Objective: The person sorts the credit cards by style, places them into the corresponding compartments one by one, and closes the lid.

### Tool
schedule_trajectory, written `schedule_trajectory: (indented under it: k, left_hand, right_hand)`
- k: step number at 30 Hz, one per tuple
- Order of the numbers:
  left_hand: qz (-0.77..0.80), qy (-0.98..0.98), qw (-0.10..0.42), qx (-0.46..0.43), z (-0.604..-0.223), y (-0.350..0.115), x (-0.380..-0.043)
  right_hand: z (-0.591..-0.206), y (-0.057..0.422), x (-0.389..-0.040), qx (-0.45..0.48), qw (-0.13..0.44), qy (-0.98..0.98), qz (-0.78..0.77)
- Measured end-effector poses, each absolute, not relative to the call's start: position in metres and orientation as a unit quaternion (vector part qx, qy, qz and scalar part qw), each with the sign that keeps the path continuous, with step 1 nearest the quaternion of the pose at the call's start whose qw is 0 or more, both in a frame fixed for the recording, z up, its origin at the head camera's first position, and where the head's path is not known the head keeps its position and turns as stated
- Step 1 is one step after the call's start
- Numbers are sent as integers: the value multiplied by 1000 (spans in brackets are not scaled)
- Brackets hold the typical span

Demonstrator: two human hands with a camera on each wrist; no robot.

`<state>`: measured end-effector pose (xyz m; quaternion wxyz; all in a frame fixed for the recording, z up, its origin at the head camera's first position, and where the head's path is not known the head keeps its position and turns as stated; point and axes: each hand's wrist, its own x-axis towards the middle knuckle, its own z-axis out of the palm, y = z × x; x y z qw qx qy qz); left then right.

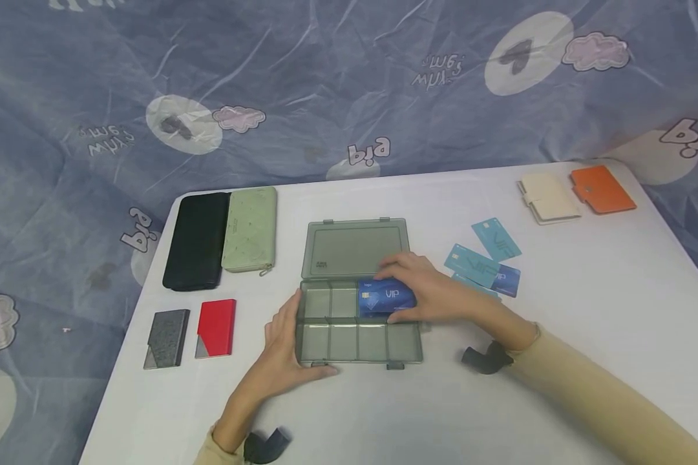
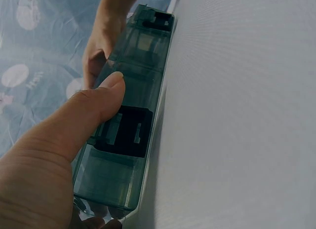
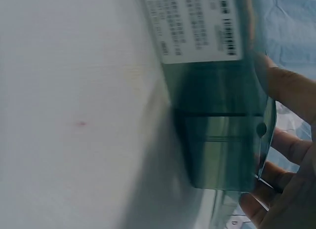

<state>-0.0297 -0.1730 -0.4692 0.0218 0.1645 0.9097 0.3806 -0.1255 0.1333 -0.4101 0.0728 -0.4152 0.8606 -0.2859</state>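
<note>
A translucent grey-green divided storage box (image 1: 343, 342) lies on the table with its hinged lid (image 1: 355, 248) laid back. My left hand (image 1: 282, 352) grips its front left corner, fingers along the left side. In the left wrist view, the thumb (image 2: 106, 98) lies on the front wall beside a dark latch (image 2: 126, 132). A blue VIP card (image 1: 385, 297) lies over the back right compartments, between the thumb and fingers of my right hand (image 1: 433, 290). The right wrist view shows the right fingers (image 3: 291, 145) at the box's rim and a white barcode label (image 3: 197, 26) on the box.
Right of the box are several teal cards (image 1: 496, 239) and another blue card (image 1: 507, 281). Cream (image 1: 549, 197) and orange (image 1: 603, 189) card holders lie back right. To the left are black (image 1: 196, 242) and green (image 1: 250, 229) wallets, plus grey (image 1: 167, 336) and red (image 1: 218, 323) cases.
</note>
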Motion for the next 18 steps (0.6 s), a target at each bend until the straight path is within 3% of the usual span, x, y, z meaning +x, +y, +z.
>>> schedule_trajectory:
  k: [8, 18]
  left_hand:
    - [381, 909, 19, 168, -469, -172, -31]
    - [383, 908, 17, 169, -469, -172, -30]
  right_hand:
    - [-423, 131, -126, -396, 77, 868, -290]
    - [-429, 142, -123, -445, -8, 854, -270]
